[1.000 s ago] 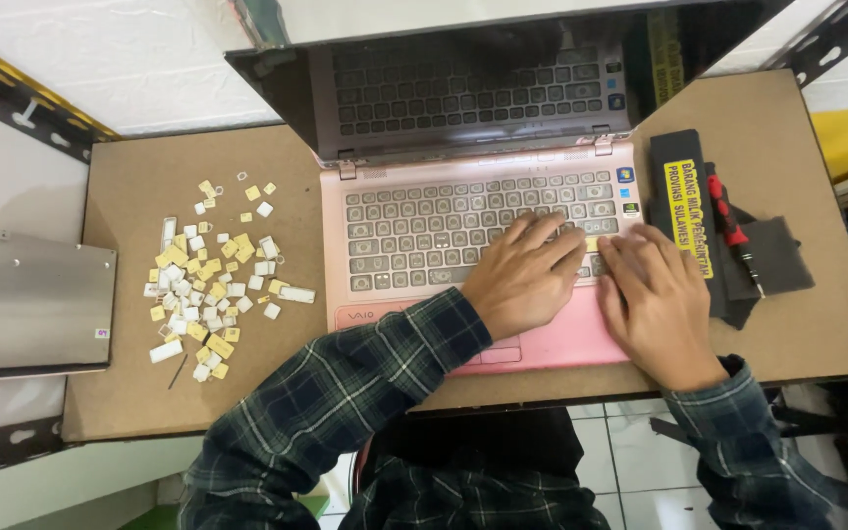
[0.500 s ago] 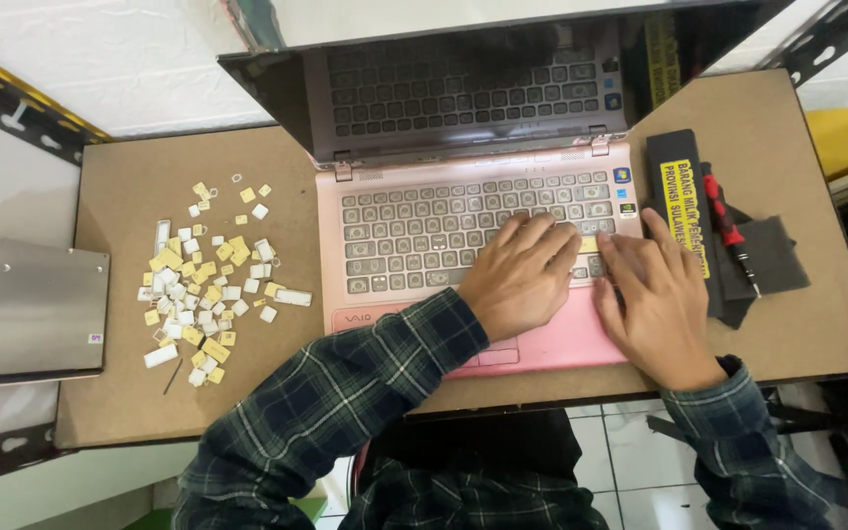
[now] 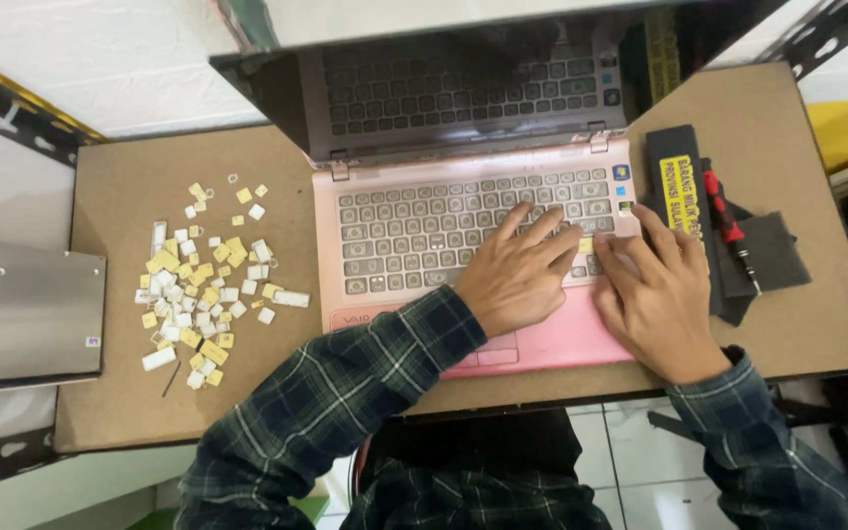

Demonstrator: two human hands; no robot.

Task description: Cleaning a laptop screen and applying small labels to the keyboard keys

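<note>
A pink laptop [image 3: 414, 236] lies open on a brown board table [image 3: 149, 393], its keyboard stripped of keycaps, with the dark screen tilted back. My left hand [image 3: 517, 275] rests on the right part of the keyboard, fingers spread and pressing near a yellowish keycap [image 3: 586, 245]. My right hand [image 3: 655, 294] lies beside it at the keyboard's right edge, fingertips on the same spot. Whether either hand pinches the keycap is hidden. A heap of loose white and yellow keycaps [image 3: 203, 290] lies to the left of the laptop.
A black flat case with a yellow label [image 3: 677, 191] and a red-handled screwdriver [image 3: 728, 226] on a dark cloth [image 3: 777, 255] lie right of the laptop. A silver metal drive box [image 3: 26, 314] sits at the table's left edge.
Both hands have shifted slightly on the right side of the keyboard, the fingers spreading a little. The view has moved a bit; the keycap heap is unchanged.
</note>
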